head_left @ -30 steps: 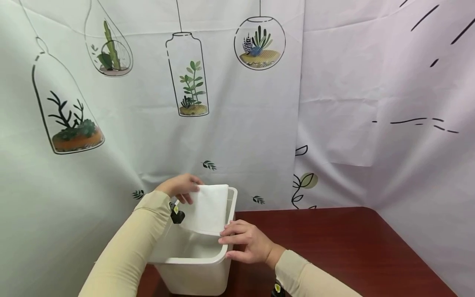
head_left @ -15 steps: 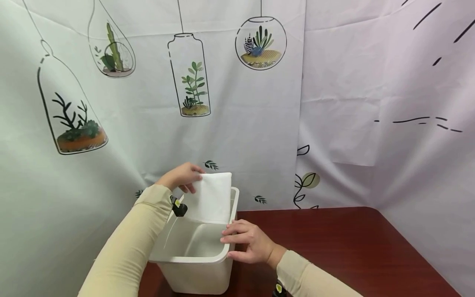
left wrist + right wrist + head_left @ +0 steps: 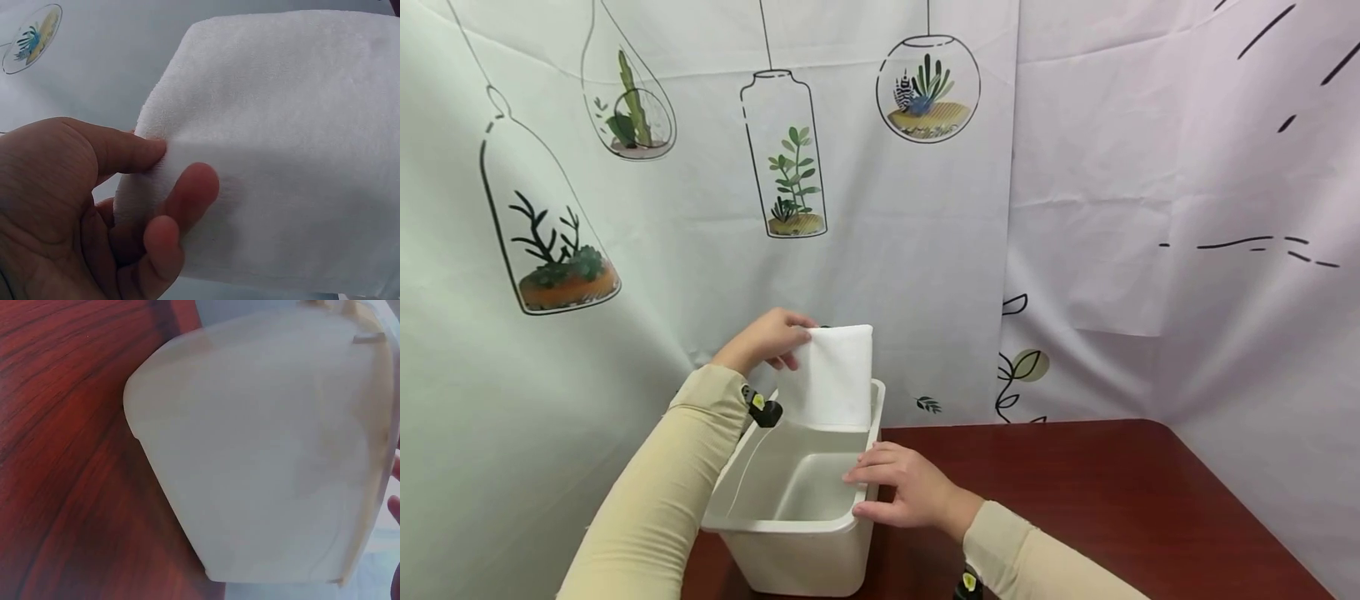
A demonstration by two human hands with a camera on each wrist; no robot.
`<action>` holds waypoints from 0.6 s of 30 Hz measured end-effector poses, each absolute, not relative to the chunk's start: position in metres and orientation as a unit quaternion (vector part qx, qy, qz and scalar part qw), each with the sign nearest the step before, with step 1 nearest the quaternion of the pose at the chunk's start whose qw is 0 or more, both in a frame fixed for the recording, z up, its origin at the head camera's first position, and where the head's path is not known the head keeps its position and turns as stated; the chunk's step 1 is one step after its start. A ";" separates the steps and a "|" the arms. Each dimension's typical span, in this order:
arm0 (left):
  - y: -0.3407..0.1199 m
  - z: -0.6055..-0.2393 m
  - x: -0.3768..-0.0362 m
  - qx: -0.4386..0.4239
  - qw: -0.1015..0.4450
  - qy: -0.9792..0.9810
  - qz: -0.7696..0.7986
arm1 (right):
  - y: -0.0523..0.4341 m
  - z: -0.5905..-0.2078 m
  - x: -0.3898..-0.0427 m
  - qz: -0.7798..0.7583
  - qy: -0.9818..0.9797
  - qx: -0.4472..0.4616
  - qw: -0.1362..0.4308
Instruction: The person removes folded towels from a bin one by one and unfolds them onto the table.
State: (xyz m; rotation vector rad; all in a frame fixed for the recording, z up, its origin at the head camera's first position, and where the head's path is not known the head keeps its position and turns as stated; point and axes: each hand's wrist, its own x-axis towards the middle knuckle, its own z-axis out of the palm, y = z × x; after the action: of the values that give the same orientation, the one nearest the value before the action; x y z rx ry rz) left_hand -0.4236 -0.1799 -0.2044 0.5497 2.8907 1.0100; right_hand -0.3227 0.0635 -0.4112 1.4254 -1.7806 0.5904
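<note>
My left hand (image 3: 767,340) pinches the upper left edge of a folded white towel (image 3: 831,379) between thumb and fingers. The towel hangs flat over the far end of a white plastic bin (image 3: 808,550), its lower edge about level with the rim. Up close, the left wrist view shows the soft, fuzzy weave of the towel (image 3: 281,125), with the thumb and fingertips at its side. My right hand (image 3: 913,490) rests on the bin's right rim, its fairly straight fingers reaching over the edge. The bin's outer wall (image 3: 256,450) fills much of the right wrist view.
The bin stands on a dark red-brown table (image 3: 1075,508), whose surface stretches away to the right. White fabric (image 3: 910,275) printed with plants in glass jars hangs behind and around the table.
The left hand has lifted the towel up and out of the bin, baring more of the bin's inside. The right hand has stayed on the rim with hardly any shift.
</note>
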 end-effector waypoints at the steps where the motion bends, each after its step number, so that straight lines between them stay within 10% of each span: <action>1: -0.180 -0.203 -0.422 0.177 0.013 0.929 0.325 | 0.064 -0.410 -0.322 0.228 -0.703 0.555 0.382; 18: -0.168 -0.180 -0.408 0.192 -0.018 0.925 0.326 | 0.082 -0.341 -0.352 0.266 -0.788 0.331 0.446</action>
State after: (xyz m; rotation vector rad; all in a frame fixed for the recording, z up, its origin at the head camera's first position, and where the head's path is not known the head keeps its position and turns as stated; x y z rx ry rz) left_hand -0.4076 -0.1679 -0.1799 0.6113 2.9397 1.0370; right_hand -0.3517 0.0817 -0.3413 0.8191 -1.9505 0.6596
